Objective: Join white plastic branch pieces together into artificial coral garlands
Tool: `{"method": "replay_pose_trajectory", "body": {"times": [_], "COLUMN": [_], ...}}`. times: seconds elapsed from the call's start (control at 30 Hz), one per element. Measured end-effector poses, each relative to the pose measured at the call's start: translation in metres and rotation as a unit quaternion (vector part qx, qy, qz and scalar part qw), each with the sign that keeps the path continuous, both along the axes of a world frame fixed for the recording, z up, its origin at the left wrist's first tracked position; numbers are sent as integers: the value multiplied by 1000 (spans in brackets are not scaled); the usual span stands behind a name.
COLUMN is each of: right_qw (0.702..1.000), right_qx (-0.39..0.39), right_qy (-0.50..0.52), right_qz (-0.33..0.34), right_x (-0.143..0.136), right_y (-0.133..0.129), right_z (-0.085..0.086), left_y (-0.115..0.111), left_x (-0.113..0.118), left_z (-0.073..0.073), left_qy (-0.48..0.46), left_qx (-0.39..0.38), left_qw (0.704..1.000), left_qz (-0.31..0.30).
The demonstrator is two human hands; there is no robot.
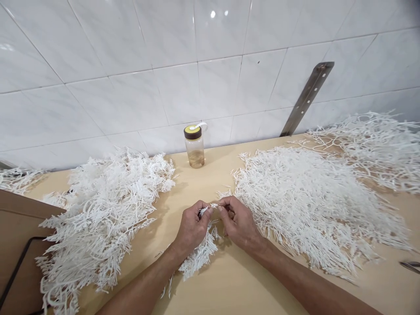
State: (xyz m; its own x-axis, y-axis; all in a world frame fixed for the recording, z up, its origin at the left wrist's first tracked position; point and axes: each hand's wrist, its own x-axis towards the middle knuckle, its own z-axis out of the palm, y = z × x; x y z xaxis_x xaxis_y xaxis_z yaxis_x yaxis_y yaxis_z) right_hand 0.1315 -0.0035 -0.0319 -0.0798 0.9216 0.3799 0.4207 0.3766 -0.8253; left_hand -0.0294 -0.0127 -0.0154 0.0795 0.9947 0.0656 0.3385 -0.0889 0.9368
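Close together over the middle of the table, my left hand [196, 222] and my right hand [236, 218] are both closed, fingertips pinched. Between them shows a small white branched plastic piece [214, 205], gripped from either side. Another bit of white sprig pokes out of my left fist. Below my hands lies a small bunch of white branched sprigs [201, 256], partly covered by my left wrist. A large heap of white sprigs [108, 201] spreads to the left. To the right is a broad pile of thin white pieces [305, 201].
A clear bottle [196, 151] with a dark and yellow lid stands near the tiled wall. A metal bracket [306, 99] leans there. More white strands [380, 144] lie far right. A brown box [22, 245] is at left; a dark metal tip [411, 266] shows at right.
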Motion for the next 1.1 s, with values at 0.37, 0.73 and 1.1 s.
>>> {"method": "replay_pose_trajectory", "body": {"times": [0.37, 0.73, 1.1], "right_qw": [986, 990, 979], "right_qx": [162, 117, 110], "right_qy": [-42, -70, -149], "right_qz": [18, 29, 89], "right_x": [0, 3, 7], "right_y": [-2, 1, 6], "right_z": [11, 6, 13], "left_y": [-1, -4, 4], "left_x": [4, 6, -1], "left_z": [6, 8, 6], "left_qy": [25, 81, 210], "left_qx": [13, 57, 146], "left_qw": [1000, 995, 966], "left_qz": [9, 1, -27]}}
